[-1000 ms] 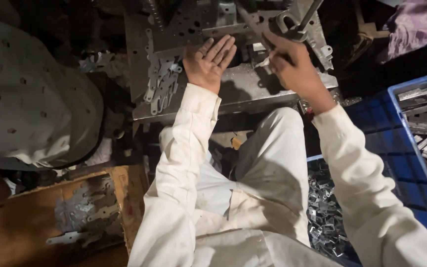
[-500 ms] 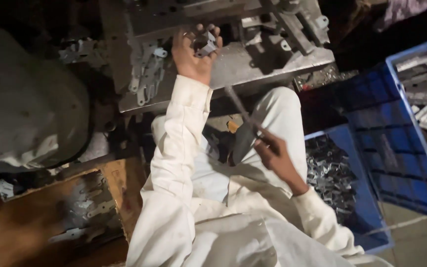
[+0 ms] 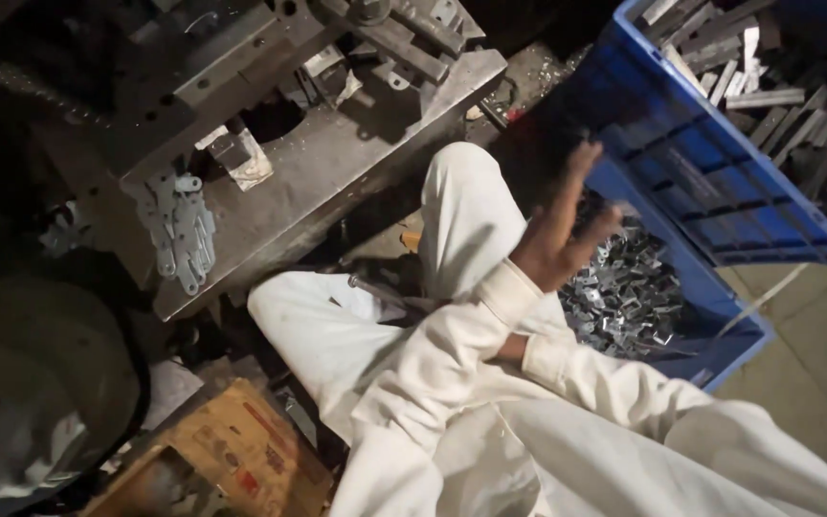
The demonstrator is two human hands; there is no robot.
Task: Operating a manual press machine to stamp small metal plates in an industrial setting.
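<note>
In a dim, cluttered workshop, the left hand [image 3: 567, 225], fingers spread and empty, hovers over small metal pieces [image 3: 624, 297] heaped in a blue crate [image 3: 725, 356], whose sharp edges could cut bare skin; the right hand is hidden.

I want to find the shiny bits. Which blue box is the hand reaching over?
The lower blue crate, nearest the person's legs. The hand hovers above its small shiny metal pieces. The upper blue crate holds long metal strips instead.

Crates [image 3: 720, 206]: saturated blue, plain. Small stamped parts [image 3: 624, 297] inside: bright silver-grey. Sleeves [image 3: 452, 354] and trousers [image 3: 461, 220]: off-white, unpatterned. Press block [image 3: 337, 163]: dull dark grey. Cardboard box [image 3: 232, 450]: tan-orange with red marks.
</note>
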